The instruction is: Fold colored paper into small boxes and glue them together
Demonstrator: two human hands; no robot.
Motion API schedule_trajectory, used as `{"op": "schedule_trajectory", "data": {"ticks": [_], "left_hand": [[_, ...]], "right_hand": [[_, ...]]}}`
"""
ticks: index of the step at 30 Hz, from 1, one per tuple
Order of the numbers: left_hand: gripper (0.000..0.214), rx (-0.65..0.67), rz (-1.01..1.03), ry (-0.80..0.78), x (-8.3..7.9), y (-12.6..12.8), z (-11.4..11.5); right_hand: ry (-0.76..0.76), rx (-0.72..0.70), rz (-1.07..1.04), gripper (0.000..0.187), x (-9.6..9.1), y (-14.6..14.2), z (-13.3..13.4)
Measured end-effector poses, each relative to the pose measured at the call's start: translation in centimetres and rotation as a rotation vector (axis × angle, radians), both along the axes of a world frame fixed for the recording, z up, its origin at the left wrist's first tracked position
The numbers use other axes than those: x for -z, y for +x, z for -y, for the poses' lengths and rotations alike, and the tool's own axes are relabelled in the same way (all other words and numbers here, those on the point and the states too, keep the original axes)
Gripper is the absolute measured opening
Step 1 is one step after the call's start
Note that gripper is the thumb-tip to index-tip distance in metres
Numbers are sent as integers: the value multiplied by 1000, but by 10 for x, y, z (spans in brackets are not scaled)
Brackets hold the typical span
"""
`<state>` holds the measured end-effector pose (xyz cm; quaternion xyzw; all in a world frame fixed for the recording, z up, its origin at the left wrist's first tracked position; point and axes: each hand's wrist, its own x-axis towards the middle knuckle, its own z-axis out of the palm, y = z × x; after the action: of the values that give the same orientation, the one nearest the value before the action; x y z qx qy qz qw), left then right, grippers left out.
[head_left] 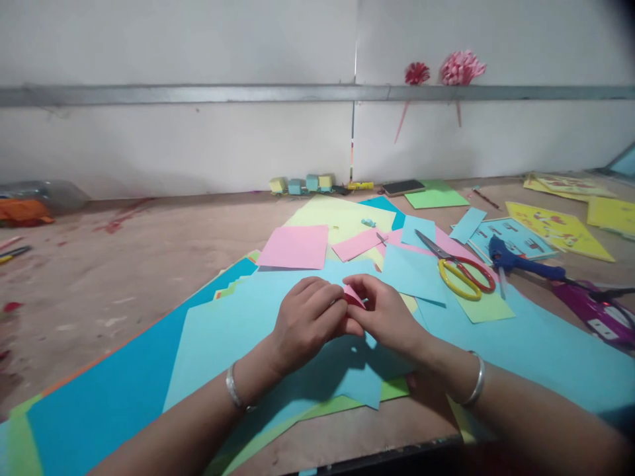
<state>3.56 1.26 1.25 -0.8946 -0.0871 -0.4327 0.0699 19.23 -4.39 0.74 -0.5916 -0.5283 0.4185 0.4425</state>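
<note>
A small folded piece of pink paper [354,295] is pinched between my two hands, above the blue sheets. My left hand [310,314] closes its fingers over the paper's left side. On the other side, the thumb and index finger of my right hand [384,311] grip it, hiding part of it. Beneath both hands lies a large light blue sheet [223,337]. Scissors [456,264] with one yellow and one red handle rest on papers to the right. A square pink sheet [294,246] lies just beyond my left hand.
A blue glue gun [526,260] and a purple power strip [592,311] lie at the right. Behind are a dark phone [403,188], a green sheet [436,194] and small paper blocks [302,184] by the wall. Yellow picture cards [560,231] lie at right.
</note>
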Motion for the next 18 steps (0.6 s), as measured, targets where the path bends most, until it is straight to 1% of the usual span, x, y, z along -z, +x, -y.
{"op": "schedule_trajectory", "data": {"ticks": [3,6,8,10,13,14,16,18], "left_hand": [[28,5,-11,-22,3,2,0],[42,19,29,-141,9,4,-1],[52,19,68,-242,13,5,-3],[52,24,68,-360,13,5,-2],[35,59,-6,-539,10,3,0],[35,70,-29,-580,9,3,1],[41,68,-53,-617,7,1,1],[46,40,-47,-604,5,0,-1]], "right_hand": [[-15,-21,-110,31,1,-1,-1],[-21,-36,-220,29,3,-2,-1],[-16,-20,-252,29,4,-3,-1],[-8,18,-240,30,6,-2,-2],[-7,62,-176,32,8,1,-3],[-6,68,-139,32,9,3,-3],[-7,73,-54,33,9,6,-3],[-19,72,13,38,8,9,-4]]}}
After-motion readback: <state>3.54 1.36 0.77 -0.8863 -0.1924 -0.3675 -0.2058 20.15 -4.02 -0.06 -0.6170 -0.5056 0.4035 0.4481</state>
